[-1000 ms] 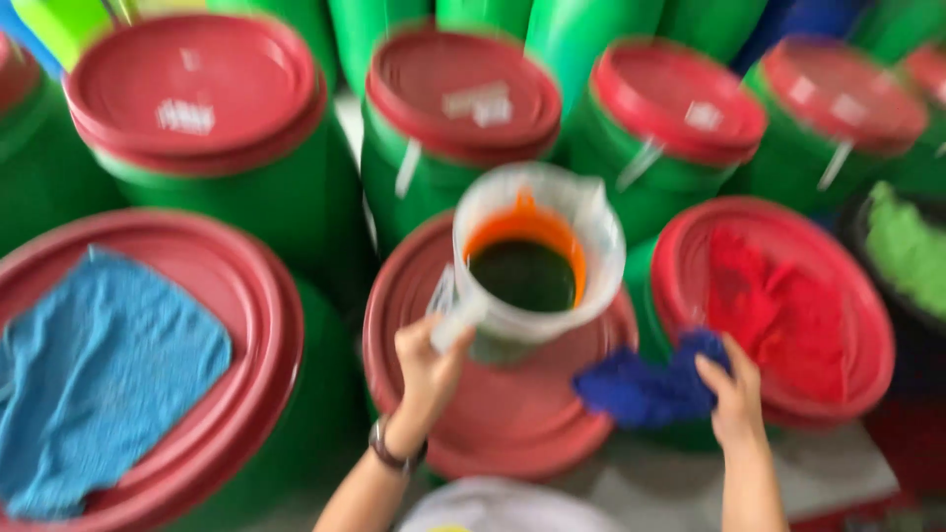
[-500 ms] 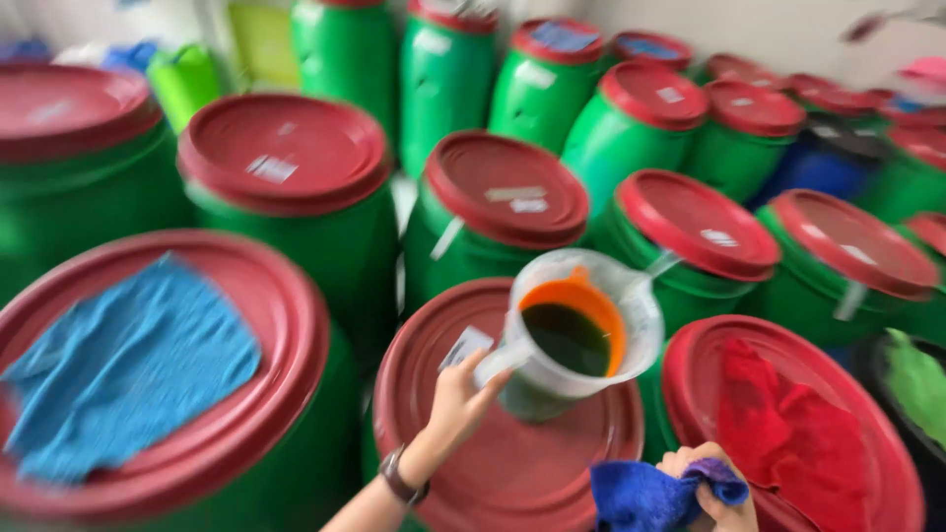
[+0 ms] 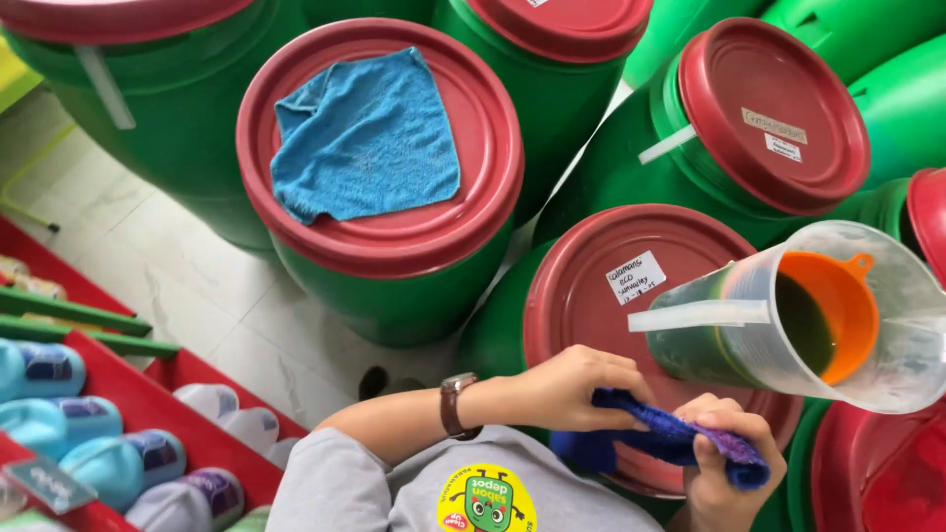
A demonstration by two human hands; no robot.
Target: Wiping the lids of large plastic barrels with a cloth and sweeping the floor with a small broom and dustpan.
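Now both hands work the dark blue cloth [image 3: 670, 438].
Left hand [image 3: 572, 389] has let go of the measuring jug [image 3: 788, 315], which stands on the red drum lid [image 3: 581, 305]; right hand [image 3: 724, 463] grips the cloth's other end.

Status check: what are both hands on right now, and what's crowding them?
Left hand and right hand both gripping dark blue cloth over red drum lid. Clear jug with orange funnel and green liquid stands right beside them.
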